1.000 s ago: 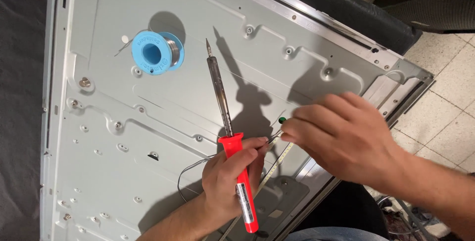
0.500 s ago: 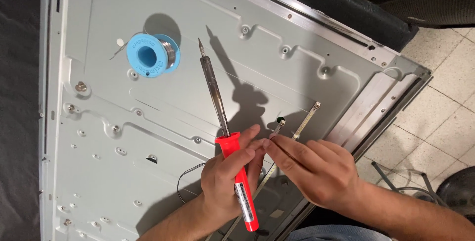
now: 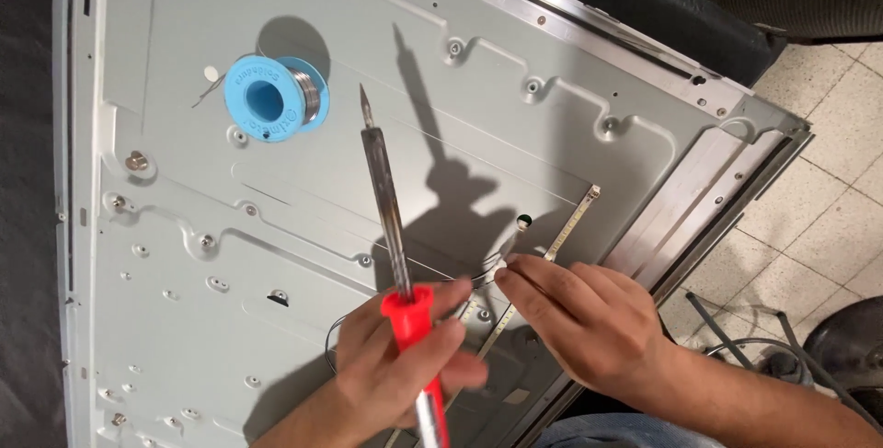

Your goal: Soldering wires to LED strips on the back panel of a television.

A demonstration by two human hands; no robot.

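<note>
Our left hand [image 3: 405, 361] is closed around the red plastic handle of a long soldering iron [image 3: 391, 227], fingers wrapped tight about the grip. The iron's long axis runs up and slightly left from those fingers, its dark metal shaft ending in a bare tip well beyond them, in the air above the large grey sheet-metal back panel [image 3: 184, 273]. Our right hand [image 3: 589, 319] sits just beside the left, thumb and forefinger pinched nearly shut on a thin dark wire [image 3: 487, 275] at the near end of a narrow pale LED strip [image 3: 561, 241]. The strip lies on the panel and stretches up and to the right from our right fingertips [image 3: 506, 273]. So the wire end is at the right fingers and just right of the left ones, while the iron's tip points away from it, towards the blue plastic spool of silvery solder wire [image 3: 271, 97], which stands well apart, up and left of both hands. Nothing lies between the hands. Whether the wire is joined to the strip we cannot tell
</note>
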